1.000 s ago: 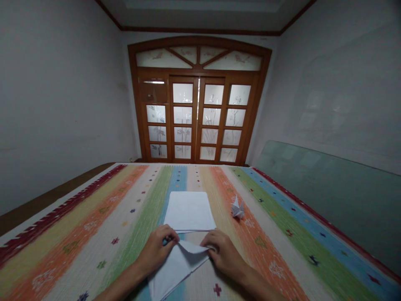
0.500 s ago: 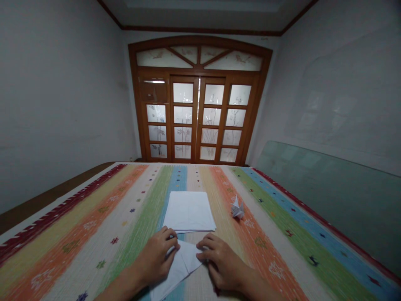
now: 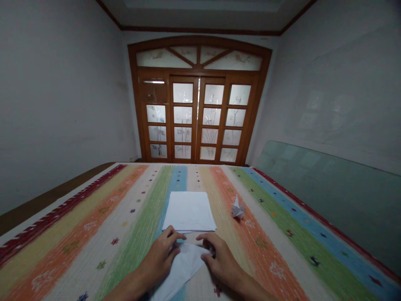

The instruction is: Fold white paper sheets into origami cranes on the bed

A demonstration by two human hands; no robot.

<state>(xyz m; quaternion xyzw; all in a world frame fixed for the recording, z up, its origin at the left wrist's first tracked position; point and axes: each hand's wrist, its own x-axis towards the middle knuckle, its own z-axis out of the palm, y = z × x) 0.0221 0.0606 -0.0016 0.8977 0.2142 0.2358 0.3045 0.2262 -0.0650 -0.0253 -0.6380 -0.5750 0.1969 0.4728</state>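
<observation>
1. Folded white paper [image 3: 183, 271] under both hands, low in the view, its pointed end running toward the bottom of the frame and cut off there. Upper part hidden behind palms and fingers; number of folds not readable.
2. Left hand [image 3: 158, 259]: fingers curled, partly closed, lying over the paper's upper left. Thumb out of sight; pinch or mere contact impossible to tell.
3. Right hand [image 3: 224, 261]: fingers slightly spread and arched, tips at the paper's right corner. Firmness of hold impossible to tell. Both forearms cut off by the lower frame edge.
4. Stack of white paper [image 3: 189, 211] just beyond the hands, square and flat, near edge almost touching the left hand's fingers. Sheet count too fine to make out.
5. Small paper crane [image 3: 238, 210] right of the stack, upright, well apart from both hands. Fine creases blurred.
6. Striped woven cover [image 3: 72, 251] beneath everything: bands of red, orange, yellow, green, blue and cream, scattered with small stitched stars. Whatever lies under it hidden.
7. Room: green-tinted glass pane [image 3: 326, 200] leaning against the right wall beyond the cover. Double door [image 3: 196, 119] ahead in an arched wooden frame, frosted panes with plant designs. Grey wall [image 3: 62, 104] at left, dark wooden ledge [image 3: 46, 200] along its foot, partly hidden.
</observation>
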